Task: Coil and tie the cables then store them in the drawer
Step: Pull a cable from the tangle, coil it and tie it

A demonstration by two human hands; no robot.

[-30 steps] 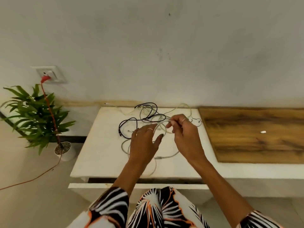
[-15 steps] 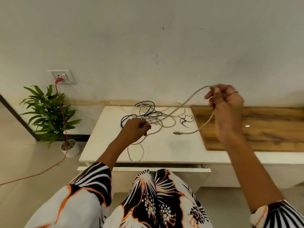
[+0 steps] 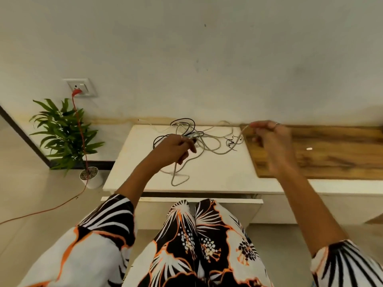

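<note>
- Nearest the camera, the person's lap fills the bottom of the view in a black, white and orange leaf-print garment (image 3: 199, 245), with matching sleeves on both forearms.
- Just beyond the knees, a white drawer (image 3: 199, 200) stands slightly pulled out under the edge of the white table (image 3: 217, 175); only a dark slit of its opening shows.
- The left hand (image 3: 174, 149) is raised over the middle of the table, fingers curled round the grey cable (image 3: 209, 147), which hangs from the fist into a loose loop lying on the tabletop near the front edge.
- The right hand (image 3: 271, 137) is held out to the right, over the seam between the table and the wooden board (image 3: 331, 154). Its thumb and fingertips pinch the same grey cable, which sags down to the tabletop between the two hands. The hand is blurred, so the exact grip is hard to make out.
- Behind the left hand, a black cable (image 3: 182, 126) lies tangled with pale cable loops toward the back of the table.
- A thin black wire (image 3: 233, 141) sits in a small heap near the table's right edge, just beside the board.
- A small white object (image 3: 309, 149) lies on the board, well apart from the hands.
- On the floor at left, a potted plant (image 3: 64, 133) stands in a white pot.
- A red cord (image 3: 79, 129) runs from the wall socket (image 3: 80, 88) down past the plant and away across the floor.
</note>
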